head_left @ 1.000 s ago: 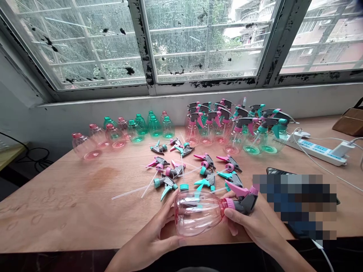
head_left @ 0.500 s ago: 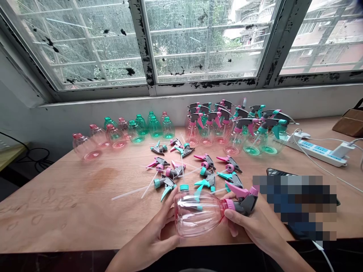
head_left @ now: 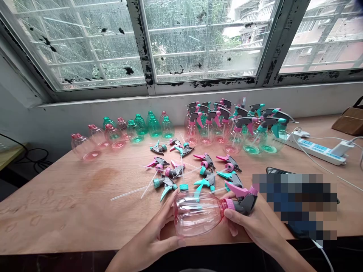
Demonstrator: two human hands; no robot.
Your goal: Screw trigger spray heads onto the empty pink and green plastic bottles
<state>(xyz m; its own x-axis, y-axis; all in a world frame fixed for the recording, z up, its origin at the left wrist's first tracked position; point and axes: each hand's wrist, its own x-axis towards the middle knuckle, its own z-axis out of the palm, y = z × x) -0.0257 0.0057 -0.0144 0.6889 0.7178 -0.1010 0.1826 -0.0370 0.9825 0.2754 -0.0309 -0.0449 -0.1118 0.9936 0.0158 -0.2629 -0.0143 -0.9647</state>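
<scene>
A clear pink spray bottle [head_left: 195, 217] lies sideways between my hands near the table's front edge, its base to the left. My left hand [head_left: 150, 234] cups that base, thumb below and fingers behind it. At the neck, my right hand [head_left: 255, 226] pinches around the pink collar [head_left: 230, 204] of the grey-and-pink trigger sprayer [head_left: 246, 201]; some of its fingers are hidden behind. Just beyond the bottle lie several loose trigger sprayers, among them a teal one [head_left: 207, 181] and a pink one [head_left: 204, 161], with thin clear tubes.
Open-necked pink and green bottles [head_left: 138, 130] stand at the back left. Several bottles with sprayers [head_left: 208, 128] crowd the back right. A white power strip [head_left: 314, 149] with cables, a brown box [head_left: 350, 119] and a partly blurred-out phone [head_left: 279, 172] are on the right.
My left thumb has shifted slightly right along the bottle's underside. Both hands still hold the bottle in nearly the same place, and the camera view has moved a little.
</scene>
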